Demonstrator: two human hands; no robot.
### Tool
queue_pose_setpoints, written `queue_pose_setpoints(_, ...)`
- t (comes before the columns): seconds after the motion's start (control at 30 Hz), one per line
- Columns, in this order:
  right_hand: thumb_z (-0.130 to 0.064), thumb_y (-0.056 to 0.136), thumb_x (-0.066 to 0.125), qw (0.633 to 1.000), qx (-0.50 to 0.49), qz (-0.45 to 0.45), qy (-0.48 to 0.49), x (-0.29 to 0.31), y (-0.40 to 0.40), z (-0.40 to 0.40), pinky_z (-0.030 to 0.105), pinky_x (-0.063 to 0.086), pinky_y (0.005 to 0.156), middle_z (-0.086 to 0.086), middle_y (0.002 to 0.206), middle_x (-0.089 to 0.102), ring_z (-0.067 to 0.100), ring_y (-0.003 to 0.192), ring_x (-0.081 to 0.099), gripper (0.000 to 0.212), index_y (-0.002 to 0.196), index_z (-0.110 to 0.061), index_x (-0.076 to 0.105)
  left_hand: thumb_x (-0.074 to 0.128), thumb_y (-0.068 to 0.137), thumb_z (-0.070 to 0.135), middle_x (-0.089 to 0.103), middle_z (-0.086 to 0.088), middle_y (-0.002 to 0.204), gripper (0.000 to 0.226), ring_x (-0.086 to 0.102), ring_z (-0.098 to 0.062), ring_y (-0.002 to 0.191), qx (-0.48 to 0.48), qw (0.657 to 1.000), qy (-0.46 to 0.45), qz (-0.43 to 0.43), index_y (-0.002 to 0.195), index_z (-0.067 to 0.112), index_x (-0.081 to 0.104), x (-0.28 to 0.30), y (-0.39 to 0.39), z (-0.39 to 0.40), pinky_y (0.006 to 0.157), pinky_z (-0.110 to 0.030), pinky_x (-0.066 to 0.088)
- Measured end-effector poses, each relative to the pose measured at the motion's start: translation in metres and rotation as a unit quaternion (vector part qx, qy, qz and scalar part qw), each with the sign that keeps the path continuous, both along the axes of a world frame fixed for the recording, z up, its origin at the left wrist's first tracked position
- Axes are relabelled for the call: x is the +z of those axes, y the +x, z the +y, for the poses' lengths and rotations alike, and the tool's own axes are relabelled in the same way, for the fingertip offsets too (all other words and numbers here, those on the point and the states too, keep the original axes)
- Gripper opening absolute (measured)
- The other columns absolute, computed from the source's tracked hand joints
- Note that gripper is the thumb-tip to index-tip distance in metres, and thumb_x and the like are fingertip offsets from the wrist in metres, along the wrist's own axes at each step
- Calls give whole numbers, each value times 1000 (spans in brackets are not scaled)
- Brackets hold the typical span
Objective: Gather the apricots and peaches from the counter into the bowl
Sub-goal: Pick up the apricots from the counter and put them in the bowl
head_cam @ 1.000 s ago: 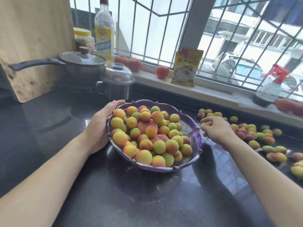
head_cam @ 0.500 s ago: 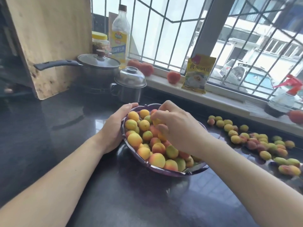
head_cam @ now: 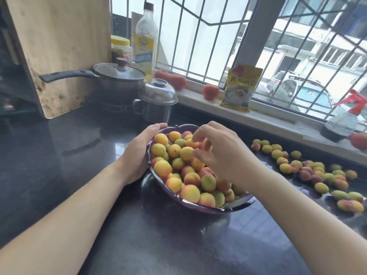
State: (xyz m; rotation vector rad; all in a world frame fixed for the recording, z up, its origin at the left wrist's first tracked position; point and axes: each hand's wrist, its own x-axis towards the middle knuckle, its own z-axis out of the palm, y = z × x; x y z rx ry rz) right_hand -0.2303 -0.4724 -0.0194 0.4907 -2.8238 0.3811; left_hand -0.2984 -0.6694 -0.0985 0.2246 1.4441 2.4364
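A purple scalloped bowl (head_cam: 208,210) stands on the dark counter, heaped with yellow-orange apricots and small peaches (head_cam: 174,167). My left hand (head_cam: 137,153) cups the bowl's left rim, thumb along the edge. My right hand (head_cam: 224,153) hovers over the top of the heap with its fingers loosely spread, fingertips touching the fruit and covering part of it. Several more apricots and peaches (head_cam: 309,171) lie scattered on the counter to the right of the bowl.
A lidded saucepan (head_cam: 119,80) and small steel pot (head_cam: 156,100) stand behind the bowl, beside a leaning wooden board (head_cam: 59,46). The sill holds an oil bottle (head_cam: 146,42), a jar (head_cam: 121,48), red round fruits (head_cam: 210,92), a yellow packet (head_cam: 240,88) and a spray bottle (head_cam: 345,118).
My right hand came from the loose fruit on the counter to over the bowl, and its fingers have spread apart there. My left hand stays on the rim.
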Motion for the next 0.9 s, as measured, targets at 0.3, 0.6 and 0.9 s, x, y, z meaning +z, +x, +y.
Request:
queue_pose_setpoints(0.3,-38,84,77,992,-50,-119,4,-4,-1,9,18,47,71,-16,94,64,3,86,57,27,107,-31,65,43,112,41,72,-17,135,46,74,-29,112,6,1000,-1,-2,145,12,59,-3,-2,0,98,-45,62)
queue_pose_setpoints(0.6,-42,90,71,973,-92,-184,-100,-4,-5,13,27,57,78,-15,100,69,5,87,64,18,102,-30,75,43,112,41,73,-16,133,46,75,-28,111,7,1000,-12,6,143,13,59,-3,-1,-1,93,-41,64)
queue_pose_setpoints(0.9,-35,97,63,983,-82,-156,-58,-3,-7,15,32,61,76,-11,98,71,8,86,66,11,104,-32,71,44,111,41,71,-17,136,46,72,-30,116,15,1000,-14,4,145,12,59,-1,-1,-1,105,-49,56)
